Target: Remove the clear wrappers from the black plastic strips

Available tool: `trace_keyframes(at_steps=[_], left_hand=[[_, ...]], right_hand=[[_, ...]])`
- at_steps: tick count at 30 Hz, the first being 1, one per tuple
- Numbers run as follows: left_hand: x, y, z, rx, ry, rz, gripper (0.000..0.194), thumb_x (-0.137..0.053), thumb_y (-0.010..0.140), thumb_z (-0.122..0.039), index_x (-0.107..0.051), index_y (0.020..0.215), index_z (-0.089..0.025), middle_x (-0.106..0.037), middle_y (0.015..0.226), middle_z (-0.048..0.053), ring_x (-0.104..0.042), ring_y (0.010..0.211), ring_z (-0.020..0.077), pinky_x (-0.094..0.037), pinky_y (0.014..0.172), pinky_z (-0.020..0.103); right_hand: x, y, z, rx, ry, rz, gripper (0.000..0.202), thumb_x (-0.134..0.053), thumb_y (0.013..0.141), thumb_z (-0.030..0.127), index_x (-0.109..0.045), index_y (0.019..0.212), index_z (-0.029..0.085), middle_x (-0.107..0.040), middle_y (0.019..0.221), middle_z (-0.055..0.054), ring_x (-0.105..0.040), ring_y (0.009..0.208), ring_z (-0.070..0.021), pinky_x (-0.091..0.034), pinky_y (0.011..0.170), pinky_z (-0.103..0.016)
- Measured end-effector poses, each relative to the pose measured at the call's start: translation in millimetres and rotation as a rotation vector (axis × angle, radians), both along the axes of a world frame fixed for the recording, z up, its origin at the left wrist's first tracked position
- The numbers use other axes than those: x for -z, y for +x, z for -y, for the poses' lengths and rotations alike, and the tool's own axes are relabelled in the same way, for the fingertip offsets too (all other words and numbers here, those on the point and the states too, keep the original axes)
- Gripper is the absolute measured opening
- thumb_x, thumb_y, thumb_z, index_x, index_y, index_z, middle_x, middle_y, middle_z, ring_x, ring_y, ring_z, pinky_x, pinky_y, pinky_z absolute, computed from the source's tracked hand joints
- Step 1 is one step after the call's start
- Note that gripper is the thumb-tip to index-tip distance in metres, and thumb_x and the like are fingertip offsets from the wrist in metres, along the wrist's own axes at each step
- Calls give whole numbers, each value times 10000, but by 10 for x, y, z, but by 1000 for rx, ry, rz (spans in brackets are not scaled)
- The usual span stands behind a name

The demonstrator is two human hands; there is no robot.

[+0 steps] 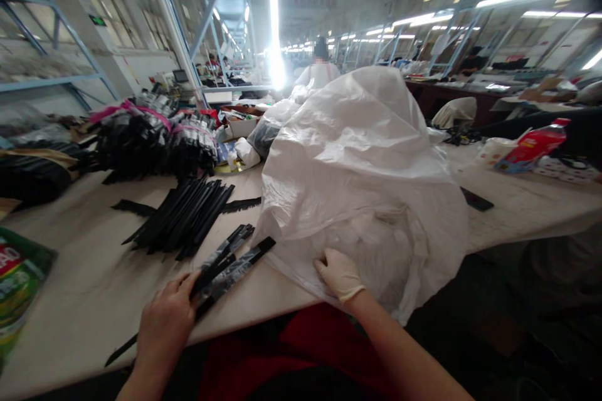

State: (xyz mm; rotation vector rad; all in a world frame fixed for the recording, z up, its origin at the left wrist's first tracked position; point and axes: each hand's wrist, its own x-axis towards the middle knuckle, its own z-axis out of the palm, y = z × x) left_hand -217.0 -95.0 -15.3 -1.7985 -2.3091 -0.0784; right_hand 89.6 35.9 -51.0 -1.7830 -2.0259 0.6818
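Observation:
My bare left hand (170, 316) is closed round several black strips (230, 269), some with clear plastic on them, at the table's front edge. My right hand (339, 274), in a pale glove, has its fingers bent against the front of a large white plastic bag (348, 156); whether it pinches the film is hidden. Translucent contents show through the bag's opening. Left of the bag lies a loose pile of black strips (183, 216) on the pale table (84, 263).
Bundles of black strips with pink ties (136, 135) stand behind the pile. A green packet (21, 288) is at far left. On the right are a dark phone-like slab (476, 198) and a red bottle (536, 145). A person (320, 69) is beyond the bag.

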Motion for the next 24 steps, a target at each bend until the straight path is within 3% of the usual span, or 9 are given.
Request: trace_keyframes(at_steps=[4,7,10,13,19,24], left_hand=[[-242,40,209,-22,70,168,429,-363,824,-250,-503,1213,-135,-624,1116,134,-614,924,284,-453,777,367],[-341,407,284,-121,7,515,403,-334,856,-396,-496,1159,-184,-685,836,67,-648,679,241,-455,582,306],[-302,913,296,-36,-99,1014,369,-320,862,-477,-511,964,-178,-581,553,-21,-540,438,167,-411,468,259],[-190,1247,314,51,-241,1318,334,-374,849,-481,-513,798,-182,-556,568,-23,-528,462,141,-408,473,237],[-154,1279,450,-13,-338,1427,340,-433,821,-502,-513,757,-178,-530,569,-34,-499,457,115,-352,430,203],[-225,1343,531,-63,-276,1400,346,-435,809,-514,-517,727,-188,-539,574,-29,-495,444,117,-335,419,210]], right_hand=[[-25,171,87,-17,-44,-194,200,-473,786,323,-464,631,197,-500,587,30,-478,579,-118,-330,550,-236],[-64,225,242,82,-313,-701,249,-546,744,395,-436,633,200,-458,549,63,-419,495,-85,-322,484,-207],[-111,136,447,226,-695,-1214,260,-699,625,335,-491,662,183,-506,566,68,-394,438,-49,-296,420,-175],[-161,-4,632,358,-965,-1438,248,-744,603,228,-551,744,162,-542,579,64,-408,403,-20,-296,379,-134],[-179,-127,729,392,-1163,-1506,205,-713,675,153,-581,831,140,-620,647,31,-511,439,-29,-407,424,-128],[-116,-166,719,332,-1102,-1584,253,-755,648,295,-565,710,141,-564,558,51,-482,430,-37,-349,376,-128]])
